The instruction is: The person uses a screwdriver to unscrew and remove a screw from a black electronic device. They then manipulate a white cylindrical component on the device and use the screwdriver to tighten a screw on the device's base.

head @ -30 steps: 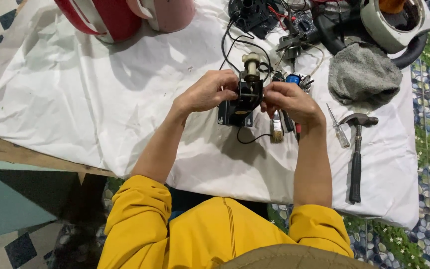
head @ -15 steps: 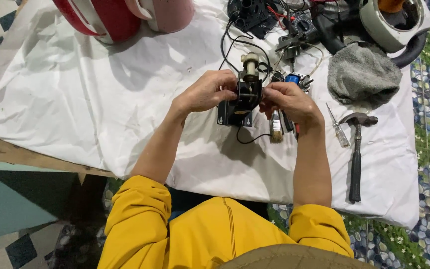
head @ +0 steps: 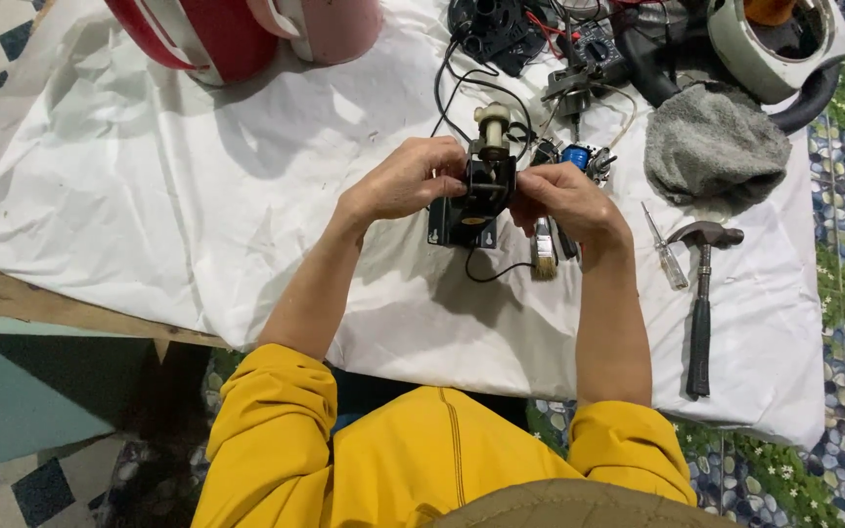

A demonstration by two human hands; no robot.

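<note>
Hands, left (head: pixel 405 182) and right (head: pixel 559 196), around small black motor (head: pixel 476 191)

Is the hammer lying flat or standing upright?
Lying flat: the hammer rests lengthwise on the white cloth, head away from the person, beside the screwdriver.

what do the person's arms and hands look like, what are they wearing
Both hands, left and right, are bare: no gloves, rings or watch show. The forearms are bare too. Bright yellow sleeves are pushed up to about the elbows, with a stitched seam running down the yellow front between them.
</note>
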